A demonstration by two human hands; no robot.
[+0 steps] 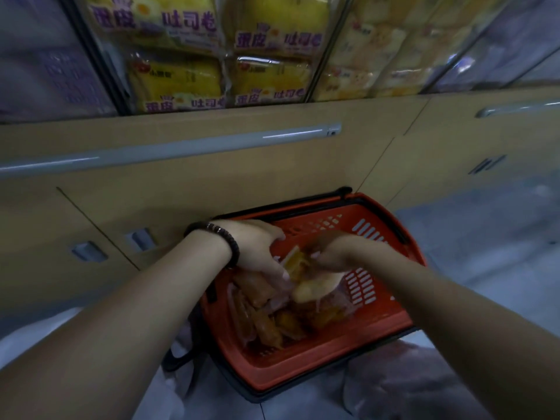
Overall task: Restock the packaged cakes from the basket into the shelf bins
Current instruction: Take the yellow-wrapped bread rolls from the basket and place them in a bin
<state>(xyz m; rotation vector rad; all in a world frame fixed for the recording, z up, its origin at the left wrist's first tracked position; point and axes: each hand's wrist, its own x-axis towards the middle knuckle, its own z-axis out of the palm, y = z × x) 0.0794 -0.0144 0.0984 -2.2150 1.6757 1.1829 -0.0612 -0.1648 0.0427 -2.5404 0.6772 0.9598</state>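
A red plastic basket (306, 371) stands on the floor below the shelf, holding several clear-wrapped orange-yellow packaged cakes (272, 322). Both my hands are inside it. My left hand (257, 248), with a dark bead bracelet on the wrist, grips one side of a yellow packaged cake (295, 262). My right hand (328, 253) pinches the same pack from the other side. Above, clear shelf bins (224, 53) hold stacked yellow packaged cakes with purple lettering. The picture is motion-blurred.
A tan cabinet front (212, 165) with a long silver rail (181, 147) runs between the bins and the basket. A bin of paler packs (372, 53) sits to the right. Grey tiled floor (500, 247) lies right of the basket. Black basket handles (178, 359) hang at the left.
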